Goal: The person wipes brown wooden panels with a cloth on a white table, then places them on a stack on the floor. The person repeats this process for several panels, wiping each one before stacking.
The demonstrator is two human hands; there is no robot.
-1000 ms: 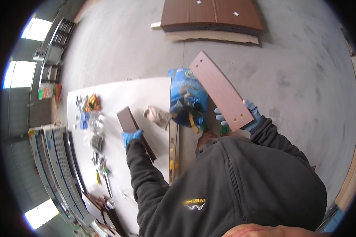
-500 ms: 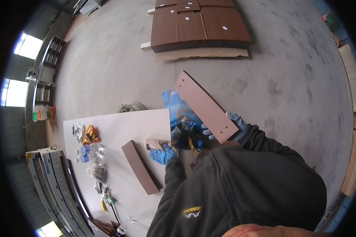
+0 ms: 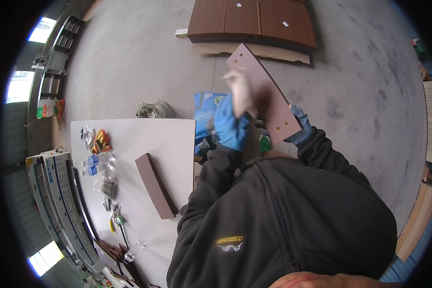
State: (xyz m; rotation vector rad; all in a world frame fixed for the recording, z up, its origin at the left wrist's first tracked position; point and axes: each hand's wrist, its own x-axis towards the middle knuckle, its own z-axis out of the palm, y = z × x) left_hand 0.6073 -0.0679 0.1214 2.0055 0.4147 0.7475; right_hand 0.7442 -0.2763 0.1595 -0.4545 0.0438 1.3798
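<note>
Curved brown panel (image 3: 264, 93) w/ small drilled holes is held up in the air in front of the person, tilted, above the concrete floor (image 3: 360, 86). Right hand (image 3: 297, 127), blue glove, grips its lower end, fingers wrapped round the edge. Left hand (image 3: 231, 126), also blue-gloved, is raised beside the panel's face, closed on a pale cloth (image 3: 240, 91) that's motion-blurred; can't tell if cloth touches the panel. Behind the hands: blue bag (image 3: 205, 110) on the floor. To the left, white table (image 3: 168, 139) w/ a second curved brown piece (image 3: 156, 192) lying flat, plus small hardware bags (image 3: 98, 165) near its far edge. Further off, stack of brown boards (image 3: 254, 19) on the floor.
</note>
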